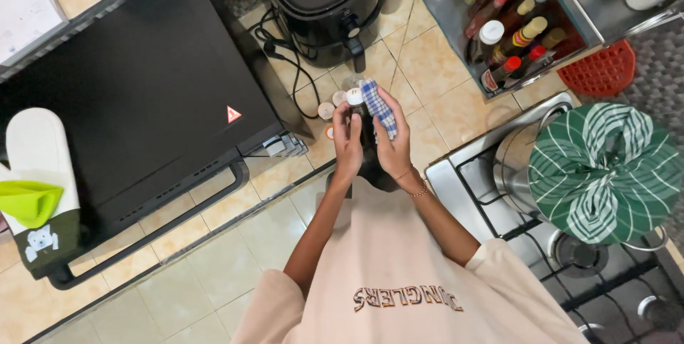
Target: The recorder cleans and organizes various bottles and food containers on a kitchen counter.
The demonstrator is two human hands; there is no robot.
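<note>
My left hand grips a dark bottle with a white cap, held upright over the tiled counter. My right hand presses a blue-and-white checked cloth against the bottle's right side and top. The two hands sit close together with the bottle between them. Most of the bottle's body is hidden by the fingers and the cloth.
A black air fryer stands just beyond the hands, with small white-capped jars by its cord. A black oven is to the left. A rack of sauce bottles is at the back right. A stove carries a pot under a green striped cloth.
</note>
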